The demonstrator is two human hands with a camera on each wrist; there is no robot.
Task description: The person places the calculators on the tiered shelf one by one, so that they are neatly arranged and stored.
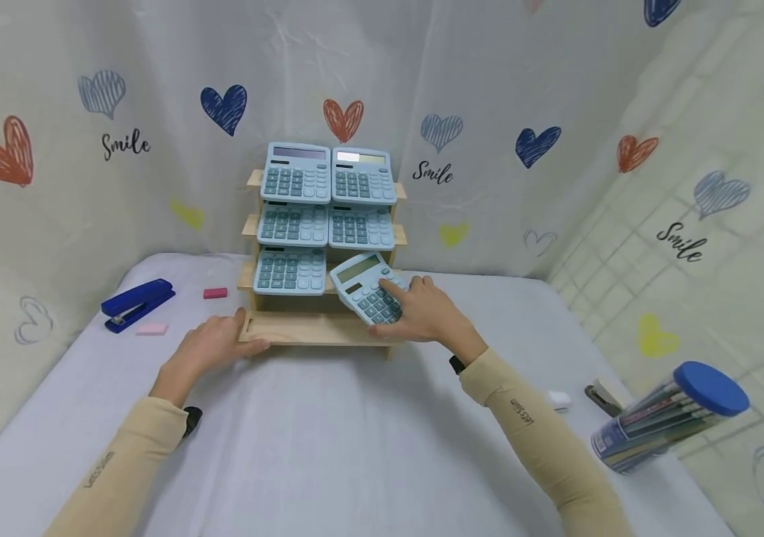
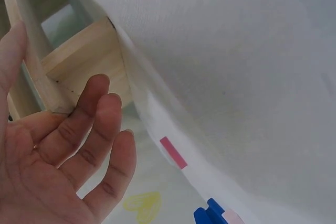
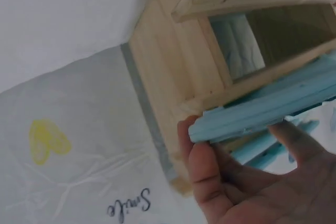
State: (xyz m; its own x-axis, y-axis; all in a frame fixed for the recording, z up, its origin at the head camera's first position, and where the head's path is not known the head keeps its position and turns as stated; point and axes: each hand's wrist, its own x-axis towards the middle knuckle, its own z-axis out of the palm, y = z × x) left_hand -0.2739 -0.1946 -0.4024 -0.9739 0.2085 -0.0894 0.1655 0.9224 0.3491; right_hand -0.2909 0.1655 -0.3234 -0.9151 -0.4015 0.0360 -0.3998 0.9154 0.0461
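A tiered wooden rack (image 1: 314, 328) stands against the back of the table with light-blue calculators (image 1: 297, 173) on its upper tiers. My right hand (image 1: 422, 309) holds one light-blue calculator (image 1: 371, 291), tilted, in front of the right side of the third tier. In the right wrist view, fingers and thumb grip that calculator's body (image 3: 252, 114) close to the wooden side panel. My left hand (image 1: 214, 343) grips the left end of the rack's lowest shelf, thumb along its front edge. The left wrist view shows the thumb and index finger at the wood (image 2: 52, 95), other fingers loosely bent.
On the left lie a blue stapler (image 1: 136, 304), a red eraser (image 1: 215, 293) and a pink eraser (image 1: 152, 329). At the right are a white eraser (image 1: 559, 400), a small dark stapler-like item (image 1: 601, 399) and a blue-lidded tub of pencils (image 1: 663, 421). A printed curtain (image 1: 382, 67) hangs behind.
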